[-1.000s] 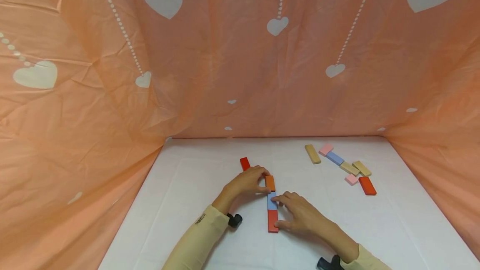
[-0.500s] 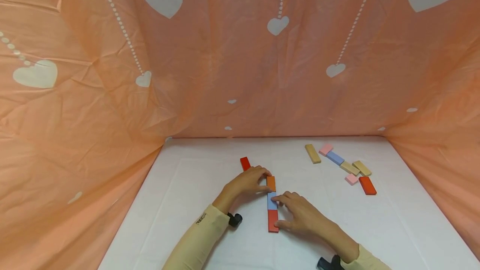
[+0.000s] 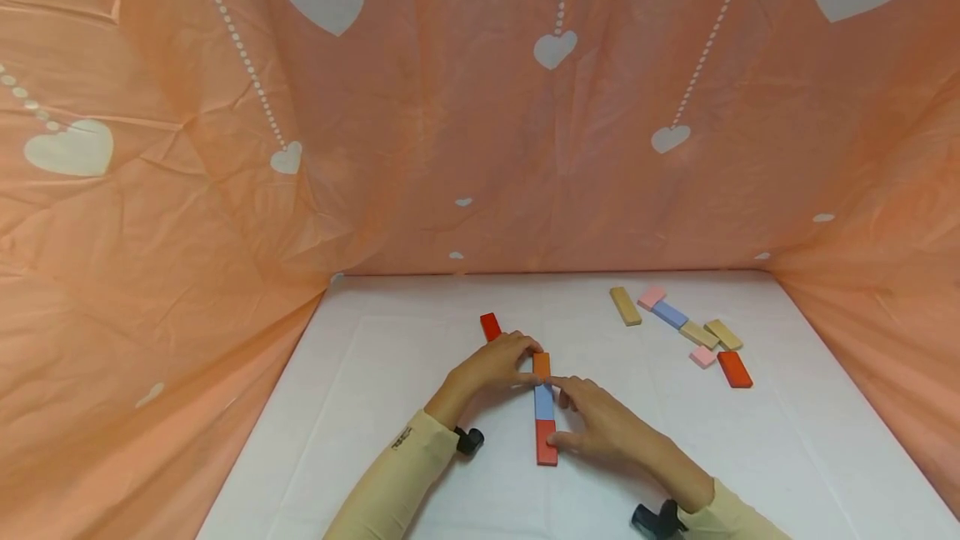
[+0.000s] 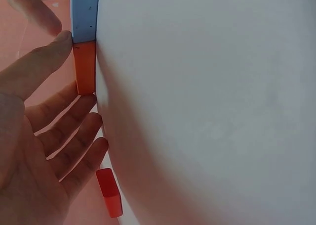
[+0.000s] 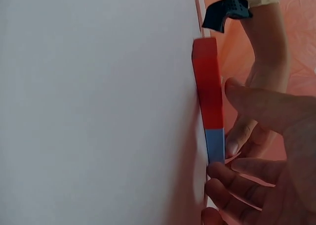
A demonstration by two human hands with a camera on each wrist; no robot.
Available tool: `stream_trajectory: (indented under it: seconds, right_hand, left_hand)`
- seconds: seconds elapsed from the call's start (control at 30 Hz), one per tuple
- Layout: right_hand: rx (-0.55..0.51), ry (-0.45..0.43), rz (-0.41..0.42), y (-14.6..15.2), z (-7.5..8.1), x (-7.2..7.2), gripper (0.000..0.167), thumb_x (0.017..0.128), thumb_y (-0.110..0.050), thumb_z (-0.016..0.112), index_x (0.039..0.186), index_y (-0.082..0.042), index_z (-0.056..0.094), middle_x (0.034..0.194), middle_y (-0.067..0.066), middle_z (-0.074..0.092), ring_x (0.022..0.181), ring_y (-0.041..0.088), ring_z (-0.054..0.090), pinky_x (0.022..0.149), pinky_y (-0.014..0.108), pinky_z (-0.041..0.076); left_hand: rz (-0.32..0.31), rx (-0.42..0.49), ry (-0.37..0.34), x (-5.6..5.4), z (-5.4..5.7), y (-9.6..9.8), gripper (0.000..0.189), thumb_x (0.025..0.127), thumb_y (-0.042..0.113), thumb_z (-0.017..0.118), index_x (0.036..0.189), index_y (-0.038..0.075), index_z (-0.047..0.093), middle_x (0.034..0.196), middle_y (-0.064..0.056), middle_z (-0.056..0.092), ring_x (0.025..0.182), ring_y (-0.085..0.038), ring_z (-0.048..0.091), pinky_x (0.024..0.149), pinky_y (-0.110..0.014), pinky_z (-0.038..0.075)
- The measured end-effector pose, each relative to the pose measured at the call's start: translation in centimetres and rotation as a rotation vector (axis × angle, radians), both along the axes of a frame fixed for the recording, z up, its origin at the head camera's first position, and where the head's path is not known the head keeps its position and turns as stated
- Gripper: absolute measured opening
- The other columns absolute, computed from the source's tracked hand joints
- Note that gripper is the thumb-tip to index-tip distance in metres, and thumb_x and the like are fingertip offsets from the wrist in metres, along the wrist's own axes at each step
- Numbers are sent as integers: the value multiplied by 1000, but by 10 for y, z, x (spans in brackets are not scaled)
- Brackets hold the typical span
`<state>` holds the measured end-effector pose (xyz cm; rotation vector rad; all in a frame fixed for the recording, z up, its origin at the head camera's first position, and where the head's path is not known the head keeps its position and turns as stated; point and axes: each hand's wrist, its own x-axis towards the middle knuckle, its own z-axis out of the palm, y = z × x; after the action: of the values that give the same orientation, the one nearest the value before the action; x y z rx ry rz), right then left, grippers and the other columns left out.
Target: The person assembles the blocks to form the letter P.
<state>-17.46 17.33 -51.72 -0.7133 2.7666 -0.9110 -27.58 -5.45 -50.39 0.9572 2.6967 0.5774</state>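
Three flat blocks lie end to end in a line on the white table (image 3: 390, 407): an orange block (image 3: 542, 364) farthest, a blue block (image 3: 543, 402), then a red block (image 3: 547, 442). My left hand (image 3: 529, 363) touches the orange block (image 4: 85, 69), thumb at its seam with the blue block (image 4: 85, 12) and fingers at its far end. My right hand (image 3: 555, 411) lies along the line's right side, thumb against the red block (image 5: 210, 86) and fingers at the blue block (image 5: 215, 145). Neither hand grips anything.
A small red block (image 3: 490, 327) sits just beyond my left hand, also in the left wrist view as the red block (image 4: 108, 191). Several loose tan, pink, blue and red blocks (image 3: 686, 327) lie at the far right. Orange heart-print cloth (image 3: 480, 107) walls the table's back and sides.
My right hand's fingers slid forward to the seam between the blue and orange blocks, and its thumb shifted along the red block. The orange block now sits tight against the blue one.
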Motion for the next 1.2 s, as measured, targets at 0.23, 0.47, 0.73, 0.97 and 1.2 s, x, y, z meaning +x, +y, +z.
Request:
stream_trajectory:
  seconds: [0.23,0.47,0.73,0.97,1.2]
  right_hand:
    - [-22,4,23,2,0,-5,86,88,-50,88,153,-6,54,110,-6,58,100,14,54,87,36,52]
    - [-34,23,42,2,0,-7,81,87,-44,90,150,-5,57,105,-6,56,96,13,52,82,32,49]
    - [-17,5,37,0,1,-7,82,86,-42,91,150,-3,57,106,-7,56,96,12,51,83,32,49]
    - [-11,5,35,-1,0,-6,82,87,-43,90,150,-4,57,106,-8,56,98,12,51,84,33,49]
    - [-12,-27,19,-2,2,-5,83,87,-44,90,152,-6,56,107,-8,56,99,13,51,85,34,49]
  left_hand:
    - [1,0,-1,2,0,-1,51,96,36,83,139,14,67,135,-3,66,127,-21,60,114,-36,49]
    - [-9,21,19,2,-1,-3,51,97,35,82,140,13,66,133,-3,67,124,-20,60,113,-34,49]
    - [21,50,83,-3,1,-13,49,101,29,78,144,11,64,138,-5,66,131,-24,60,115,-41,48]
    - [115,38,201,-16,2,-27,52,98,33,82,141,11,65,138,-9,66,131,-31,57,115,-46,46]
    - [209,39,194,-30,-5,-43,56,97,35,83,143,11,64,143,-11,61,130,-35,54,109,-47,49]
